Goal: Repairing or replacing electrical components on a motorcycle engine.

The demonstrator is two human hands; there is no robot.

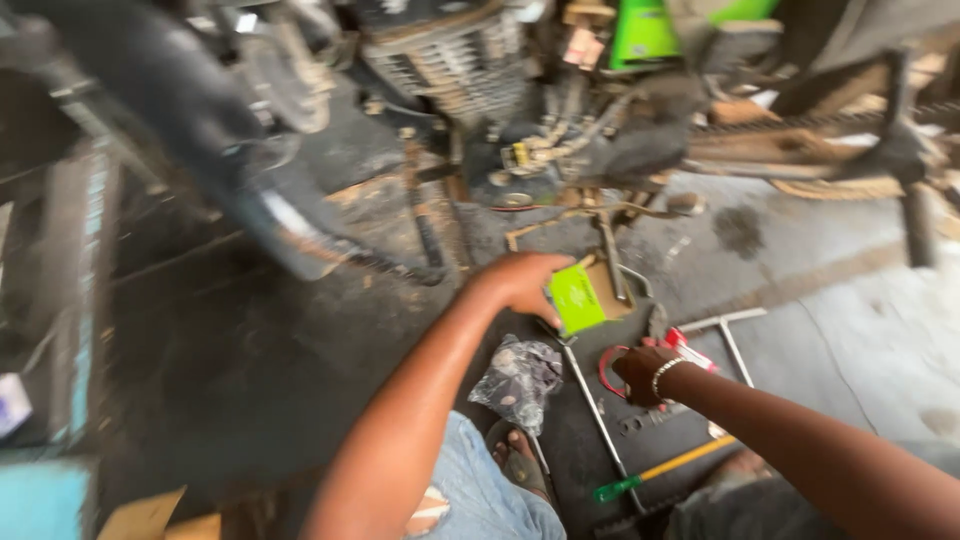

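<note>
Nearest, one screwdriver with a yellow shaft and green handle point(655, 470) lies on the grey concrete floor point(850, 330). The right hand point(640, 372) rests on dark tools, its grip unclear. Farther on, the left hand point(520, 282) grips one bright green cardboard box point(577, 298), beside one crumpled clear plastic bag point(518, 380).

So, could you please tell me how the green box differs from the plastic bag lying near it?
The green box is flat, stiff and bright green; the plastic bag is clear, crumpled and filled with small dark parts. The box is gripped in the left hand, above the ground, while the bag lies untouched on the concrete floor. The right hand reaches toward neither. Both are small packages close to the person's knees.
</note>
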